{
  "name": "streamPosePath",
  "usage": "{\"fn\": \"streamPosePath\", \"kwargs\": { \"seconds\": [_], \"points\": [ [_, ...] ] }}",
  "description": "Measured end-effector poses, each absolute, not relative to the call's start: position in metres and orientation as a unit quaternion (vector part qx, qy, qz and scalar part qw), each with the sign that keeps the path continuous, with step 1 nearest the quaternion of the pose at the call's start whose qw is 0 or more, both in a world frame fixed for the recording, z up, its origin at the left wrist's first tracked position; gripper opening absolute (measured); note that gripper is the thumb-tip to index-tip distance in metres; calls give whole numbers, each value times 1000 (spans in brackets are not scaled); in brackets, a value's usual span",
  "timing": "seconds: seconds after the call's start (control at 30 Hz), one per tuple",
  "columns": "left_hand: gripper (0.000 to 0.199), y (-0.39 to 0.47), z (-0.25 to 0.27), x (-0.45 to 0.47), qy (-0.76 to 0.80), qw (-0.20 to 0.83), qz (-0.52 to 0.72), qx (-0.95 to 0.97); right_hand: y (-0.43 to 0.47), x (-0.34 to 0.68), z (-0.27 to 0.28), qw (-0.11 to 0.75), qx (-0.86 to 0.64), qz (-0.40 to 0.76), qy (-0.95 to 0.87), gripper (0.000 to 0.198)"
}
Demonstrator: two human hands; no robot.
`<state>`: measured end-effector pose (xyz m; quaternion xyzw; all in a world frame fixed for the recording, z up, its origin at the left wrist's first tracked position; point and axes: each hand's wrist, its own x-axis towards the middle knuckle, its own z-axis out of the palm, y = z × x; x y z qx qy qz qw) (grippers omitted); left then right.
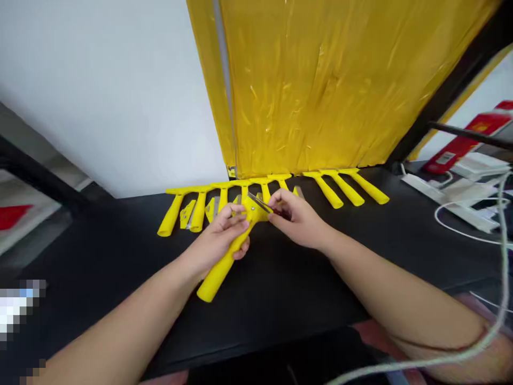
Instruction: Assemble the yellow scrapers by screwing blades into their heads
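Left hand [224,232] grips a yellow tube-handled tool [217,275]; right hand [296,218] pinches a slim metal implement [259,202]; similar yellow tools [170,218] behind; white cable [504,235] at right.

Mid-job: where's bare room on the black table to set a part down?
Bare table shows left of the left forearm, in front of the leftmost yellow handle, and between the right forearm and the three handles at back right. It's crowded along the back, where handles line up, and at far right around the white power strip.
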<state>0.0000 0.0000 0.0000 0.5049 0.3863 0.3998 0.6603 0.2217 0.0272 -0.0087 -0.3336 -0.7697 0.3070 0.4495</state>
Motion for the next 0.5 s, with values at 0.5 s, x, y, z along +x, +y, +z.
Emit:
{"fn": "streamPosePath", "kwargs": {
  "seconds": [0.5],
  "points": [
    [33,-1,4,1,422,550,492,527,26,229,-3,397,-392,231,-797,19]
  ]
}}
